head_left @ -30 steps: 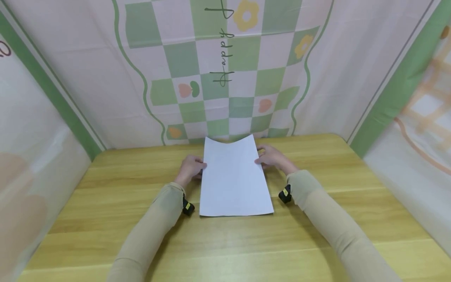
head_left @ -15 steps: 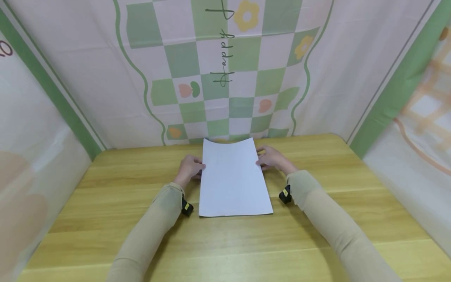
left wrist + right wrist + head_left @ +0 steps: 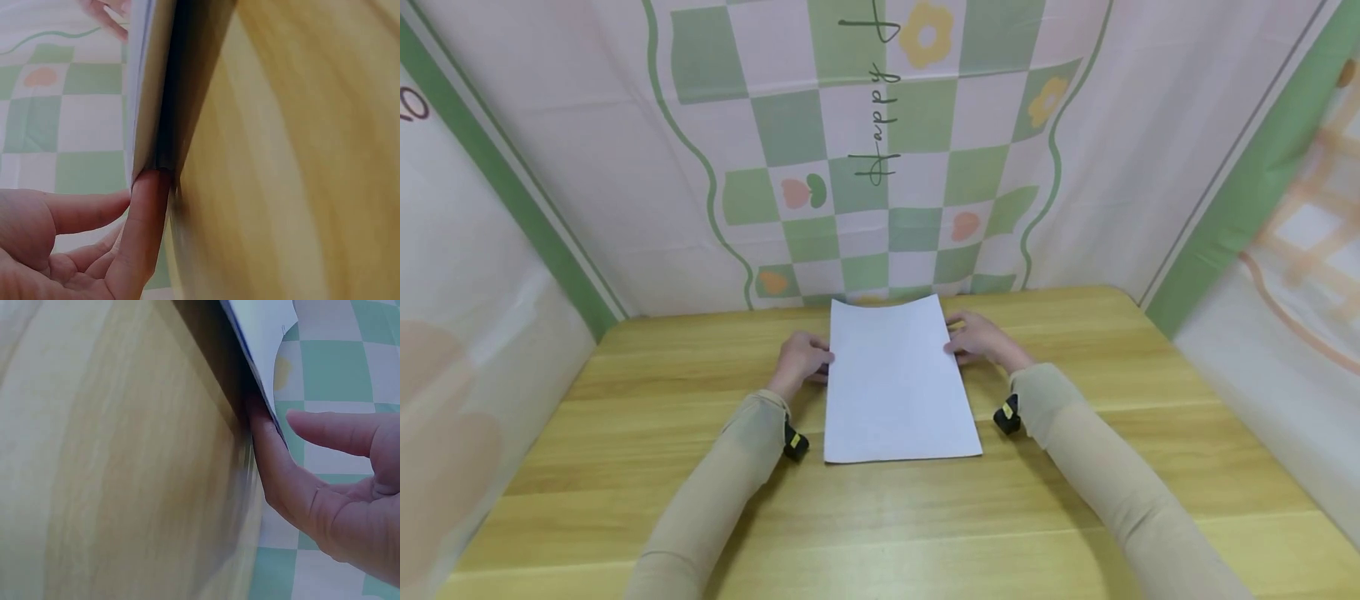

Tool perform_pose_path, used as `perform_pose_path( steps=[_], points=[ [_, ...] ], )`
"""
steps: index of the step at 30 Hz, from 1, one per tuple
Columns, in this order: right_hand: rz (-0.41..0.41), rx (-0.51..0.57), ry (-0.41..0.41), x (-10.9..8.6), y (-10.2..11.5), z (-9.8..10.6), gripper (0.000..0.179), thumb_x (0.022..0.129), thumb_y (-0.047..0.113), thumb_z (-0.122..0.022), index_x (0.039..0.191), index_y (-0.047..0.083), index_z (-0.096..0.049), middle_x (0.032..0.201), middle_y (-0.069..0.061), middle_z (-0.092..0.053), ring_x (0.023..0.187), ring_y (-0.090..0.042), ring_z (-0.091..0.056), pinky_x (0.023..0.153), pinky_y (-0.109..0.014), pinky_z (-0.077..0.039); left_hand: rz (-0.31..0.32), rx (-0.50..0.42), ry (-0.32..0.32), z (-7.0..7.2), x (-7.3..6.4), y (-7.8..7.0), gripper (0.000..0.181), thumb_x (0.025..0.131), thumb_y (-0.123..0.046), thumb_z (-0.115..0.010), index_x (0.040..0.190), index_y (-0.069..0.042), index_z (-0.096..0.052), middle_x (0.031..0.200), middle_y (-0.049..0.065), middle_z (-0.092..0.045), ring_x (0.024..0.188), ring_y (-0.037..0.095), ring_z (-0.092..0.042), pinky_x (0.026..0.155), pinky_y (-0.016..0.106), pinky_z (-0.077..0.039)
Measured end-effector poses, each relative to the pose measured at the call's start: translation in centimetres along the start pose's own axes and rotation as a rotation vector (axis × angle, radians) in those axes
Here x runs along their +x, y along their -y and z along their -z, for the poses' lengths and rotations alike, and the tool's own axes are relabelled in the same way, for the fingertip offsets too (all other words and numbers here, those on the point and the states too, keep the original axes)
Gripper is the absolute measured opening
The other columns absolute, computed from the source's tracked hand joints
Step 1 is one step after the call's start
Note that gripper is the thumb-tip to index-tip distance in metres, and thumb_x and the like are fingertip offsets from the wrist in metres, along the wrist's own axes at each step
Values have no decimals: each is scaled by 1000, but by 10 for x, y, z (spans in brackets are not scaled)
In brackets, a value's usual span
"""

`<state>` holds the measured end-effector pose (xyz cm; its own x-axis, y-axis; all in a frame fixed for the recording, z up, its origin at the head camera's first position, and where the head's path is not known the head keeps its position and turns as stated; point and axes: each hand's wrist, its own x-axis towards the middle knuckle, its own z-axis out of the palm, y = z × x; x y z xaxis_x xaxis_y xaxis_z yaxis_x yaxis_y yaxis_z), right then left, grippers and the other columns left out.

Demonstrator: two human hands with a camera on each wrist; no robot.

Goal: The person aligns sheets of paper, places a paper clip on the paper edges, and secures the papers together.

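Observation:
A white sheet of paper [image 3: 895, 383] lies upright in the head view on the wooden table, its far end bowed, with raised corners and a dipped middle. My left hand [image 3: 802, 361] pinches its left edge; in the left wrist view the thumb [image 3: 94, 211] touches the top face and a finger [image 3: 142, 231] is underneath. On the opposite edge is my right hand [image 3: 981, 337]. The right wrist view shows its straight finger [image 3: 269, 450] under the paper, while the thumb [image 3: 331, 430] stands slightly apart from the top face. Other fingertips are hidden beneath the sheet.
The wooden table [image 3: 880, 533] reaches back to a hanging cloth [image 3: 850, 133] with green checks and flowers. Side cloths with green bands rise at the left [image 3: 497, 175] and right [image 3: 1240, 200]. A black wrist camera [image 3: 1007, 414] sits under each sleeve.
The far end of the paper has come down a little and its dip has become shallower. My left hand has shifted slightly left and toward me; the right hand has hardly moved.

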<state>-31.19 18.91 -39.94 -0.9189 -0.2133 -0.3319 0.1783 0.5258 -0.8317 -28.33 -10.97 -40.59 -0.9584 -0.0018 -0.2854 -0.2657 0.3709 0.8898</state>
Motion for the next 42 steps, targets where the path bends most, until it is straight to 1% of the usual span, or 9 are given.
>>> perform_pose_path(
  steps=[7,11,16,23,29,33,38,40,42],
  points=[
    [1,-9,3,-2,2,0,61,88,-4,-57,141,-7,-27,128,-32,-48,91,-25,-62,79,-33,-56,3,-4,-7,0,0,-1,27,87,2,-61,113,8,-60,105,23,-62,80,25,-66,67,29,-58],
    [-11,-9,-2,-4,3,0,59,89,-3,-56,141,-6,-29,128,-31,-49,94,-26,-60,80,-34,-56,4,-8,-11,1,-2,-2,26,87,1,-61,112,8,-60,105,22,-63,79,24,-66,68,31,-58],
    [-10,9,10,-7,3,1,59,89,-3,-55,141,-7,-27,128,-32,-46,98,-28,-59,84,-38,-55,2,-12,-13,3,-4,-3,25,87,2,-60,111,7,-61,102,23,-64,76,24,-66,69,33,-58],
    [-11,32,22,-9,2,5,61,90,-2,-53,143,-8,-23,127,-34,-45,100,-30,-59,88,-41,-53,-14,39,-16,6,-4,-5,21,88,1,-58,107,7,-63,98,23,-66,79,27,-67,69,34,-58],
    [-8,28,26,-7,0,8,61,90,-2,-53,143,-9,-23,119,-31,-51,96,-29,-62,87,-41,-54,-18,58,-5,9,-3,-6,22,88,0,-58,108,6,-62,101,24,-66,85,31,-68,70,35,-58],
    [-8,29,41,-7,1,9,60,91,-1,-53,142,-10,-23,118,-29,-51,96,-28,-61,89,-41,-53,-22,93,-2,10,-4,-7,22,88,-1,-58,108,5,-62,103,23,-66,88,30,-67,72,35,-58],
    [-11,6,46,-8,3,11,59,91,0,-54,141,-9,-25,118,-28,-51,93,-26,-62,88,-38,-53,-23,120,4,11,-6,-9,24,88,-4,-57,111,4,-62,107,22,-65,94,31,-66,76,34,-57],
    [-14,-1,51,-9,4,12,58,92,0,-54,141,-10,-26,119,-29,-50,96,-28,-61,89,-38,-53,-33,135,2,12,-7,-9,26,89,-6,-57,112,4,-62,107,21,-65,94,31,-65,76,34,-57],
    [-16,3,63,-11,5,13,57,93,2,-53,141,-10,-25,123,-32,-49,103,-33,-61,91,-39,-52,-46,159,-3,12,-9,-9,27,90,-10,-57,113,3,-62,106,21,-65,93,30,-65,77,34,-57]
  ],
)
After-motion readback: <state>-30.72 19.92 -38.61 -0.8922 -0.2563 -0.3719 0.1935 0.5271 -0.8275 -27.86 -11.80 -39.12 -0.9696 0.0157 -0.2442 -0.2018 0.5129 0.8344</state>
